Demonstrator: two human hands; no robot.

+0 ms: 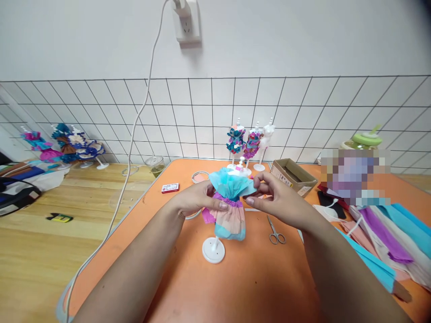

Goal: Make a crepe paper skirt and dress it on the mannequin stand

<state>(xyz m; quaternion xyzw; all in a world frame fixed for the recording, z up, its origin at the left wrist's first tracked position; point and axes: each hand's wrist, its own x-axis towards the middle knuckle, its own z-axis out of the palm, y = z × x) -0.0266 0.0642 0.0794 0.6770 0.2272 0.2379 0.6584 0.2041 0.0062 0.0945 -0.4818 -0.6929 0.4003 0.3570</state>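
A small mannequin on a white round stand [213, 250] wears a crepe-paper dress [229, 215] with a turquoise top, a purple waist and a pink and blue skirt. My left hand [198, 199] is closed round the dress at the waist from the left. My right hand [274, 197] pinches the turquoise paper at the top right edge. Both hands hold the piece above the orange table [242, 278].
Scissors [276, 233] lie to the right of the stand. Folded crepe-paper sheets [387, 237] lie at the right. A cardboard box [292, 175], three dressed mannequins [249, 143], a tape roll [199, 176] and a red card [170, 187] lie behind. More mannequins [67, 143] stand on the wooden table at left.
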